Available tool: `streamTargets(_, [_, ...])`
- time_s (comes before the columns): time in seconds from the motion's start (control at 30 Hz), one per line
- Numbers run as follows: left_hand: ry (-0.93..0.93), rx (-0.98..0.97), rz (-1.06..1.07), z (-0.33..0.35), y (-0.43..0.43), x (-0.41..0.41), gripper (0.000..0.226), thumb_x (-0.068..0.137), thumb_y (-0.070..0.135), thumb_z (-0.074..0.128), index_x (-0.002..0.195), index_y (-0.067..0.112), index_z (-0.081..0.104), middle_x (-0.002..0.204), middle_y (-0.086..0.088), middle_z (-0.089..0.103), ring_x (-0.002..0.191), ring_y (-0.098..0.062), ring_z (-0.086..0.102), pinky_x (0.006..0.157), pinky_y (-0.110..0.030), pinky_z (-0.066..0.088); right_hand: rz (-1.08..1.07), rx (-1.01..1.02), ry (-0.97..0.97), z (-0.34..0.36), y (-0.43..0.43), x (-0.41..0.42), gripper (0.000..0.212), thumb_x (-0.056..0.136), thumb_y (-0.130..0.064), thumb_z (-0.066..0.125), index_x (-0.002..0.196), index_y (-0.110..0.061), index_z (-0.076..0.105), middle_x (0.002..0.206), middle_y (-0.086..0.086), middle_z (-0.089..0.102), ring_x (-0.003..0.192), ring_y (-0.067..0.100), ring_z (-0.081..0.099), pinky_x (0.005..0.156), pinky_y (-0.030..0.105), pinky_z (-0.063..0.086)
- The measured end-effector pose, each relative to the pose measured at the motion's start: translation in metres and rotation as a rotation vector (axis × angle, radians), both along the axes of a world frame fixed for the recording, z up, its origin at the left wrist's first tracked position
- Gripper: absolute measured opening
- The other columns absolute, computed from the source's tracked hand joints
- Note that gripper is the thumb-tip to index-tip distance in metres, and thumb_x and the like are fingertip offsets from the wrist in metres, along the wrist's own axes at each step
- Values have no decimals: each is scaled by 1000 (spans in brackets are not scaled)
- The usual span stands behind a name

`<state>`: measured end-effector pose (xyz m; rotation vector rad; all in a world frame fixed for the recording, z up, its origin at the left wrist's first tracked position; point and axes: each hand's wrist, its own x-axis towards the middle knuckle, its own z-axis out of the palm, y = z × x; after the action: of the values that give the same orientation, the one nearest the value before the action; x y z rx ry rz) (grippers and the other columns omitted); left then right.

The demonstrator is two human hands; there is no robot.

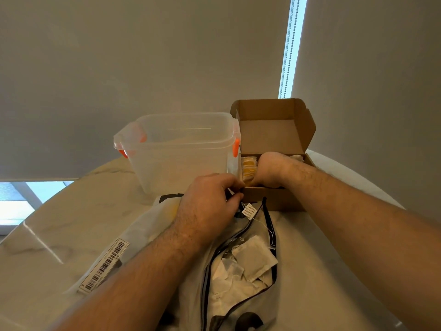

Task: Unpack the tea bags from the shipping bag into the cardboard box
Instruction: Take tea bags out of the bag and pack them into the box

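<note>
Mid-transfer: right hand (269,170) deep in cardboard box (274,199), right of centre, grip unreadable; left hand (207,199) pinches shipping bag (148,225) at its rim; next, likely a reach for tea bags (248,261) loose inside it, lower centre.

Dim, warm room; daylight leaks through a blind gap (290,44) above the right hand (269,170) (another pale patch left of the left hand (210,201)). The tabletop (47,235) glints there. Edges bow.

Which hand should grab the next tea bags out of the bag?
Probably the right hand. The left hand is busy pinching the rim of the shipping bag, holding it open. The right hand only reaches into the cardboard box, close to the tea bags in the open bag.
</note>
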<state>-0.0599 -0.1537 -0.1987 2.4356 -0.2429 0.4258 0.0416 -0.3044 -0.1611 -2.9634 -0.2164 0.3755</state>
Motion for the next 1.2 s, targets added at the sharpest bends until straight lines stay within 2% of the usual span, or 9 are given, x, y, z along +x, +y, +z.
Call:
streamTargets(0.27, [7, -12, -15, 3, 1, -2, 23, 97, 26, 67, 118, 33, 72, 103, 16, 71, 79, 3, 67, 81, -21, 60, -12, 66, 62, 7, -10, 2, 37, 88, -46, 76, 112, -20, 65, 103, 3, 68, 97, 19, 67, 93, 37, 55])
streamTargets(0.37, [-12, -27, -14, 5, 1, -3, 25, 96, 27, 69, 120, 33, 71, 105, 17, 71, 83, 0, 68, 84, -27, 61, -43, 137, 95, 12, -16, -1, 35, 84, -50, 79, 100, -20, 68, 96, 2, 72, 90, 18, 70, 86, 35, 57])
streamTargets(0.43, [-39, -19, -11, 7, 1, -4, 25, 95, 28, 70, 119, 32, 71, 105, 16, 70, 87, -2, 67, 86, -27, 59, -77, 215, 88, 14, -21, -4, 34, 82, -47, 82, 98, -19, 72, 93, 2, 75, 88, 18, 73, 88, 37, 60])
streamTargets(0.57, [-80, 10, -5, 10, 4, -6, 21, 94, 29, 71, 115, 30, 73, 100, 17, 70, 88, -1, 63, 81, -19, 55, -120, 312, 11, 16, -28, -11, 33, 82, -38, 85, 103, -15, 72, 94, 5, 76, 88, 20, 76, 88, 42, 63])
streamTargets(0.77, [-86, 12, 9, 9, 6, -10, 18, 94, 29, 71, 112, 30, 74, 93, 21, 66, 84, 3, 62, 79, -18, 54, -34, 243, -98, 10, -31, -15, 27, 84, -28, 83, 105, -19, 70, 100, 3, 71, 91, 16, 71, 87, 36, 62])
streamTargets(0.83, [-84, 17, 12, 8, 7, -10, 18, 94, 29, 70, 112, 30, 74, 91, 22, 65, 83, 4, 61, 78, -17, 53, 2, 217, -117, 10, -28, -16, 22, 85, -24, 82, 99, -22, 65, 102, 2, 70, 94, 16, 69, 87, 35, 61])
streamTargets(0.97, [-80, 12, 15, 8, 8, -9, 19, 95, 30, 70, 114, 30, 73, 93, 21, 66, 83, 4, 61, 81, -22, 57, 29, 178, -116, 11, -24, -15, 24, 86, -19, 79, 85, -27, 56, 103, 2, 68, 96, 17, 67, 86, 33, 60])
streamTargets(1.07, [-78, 10, 12, 7, 8, -7, 19, 94, 30, 71, 113, 30, 74, 93, 20, 67, 82, 4, 61, 79, -21, 56, 43, 186, -111, 9, -25, -14, 25, 87, -24, 79, 82, -27, 55, 99, 2, 69, 90, 15, 67, 78, 29, 58])
streamTargets(1.2, [-81, 17, 6, 7, 7, -8, 20, 94, 29, 71, 114, 28, 74, 93, 18, 69, 80, 3, 61, 80, -22, 56, 37, 144, -74, 8, -23, -12, 25, 86, -40, 79, 86, -26, 58, 95, -1, 67, 89, 14, 66, 81, 32, 58])
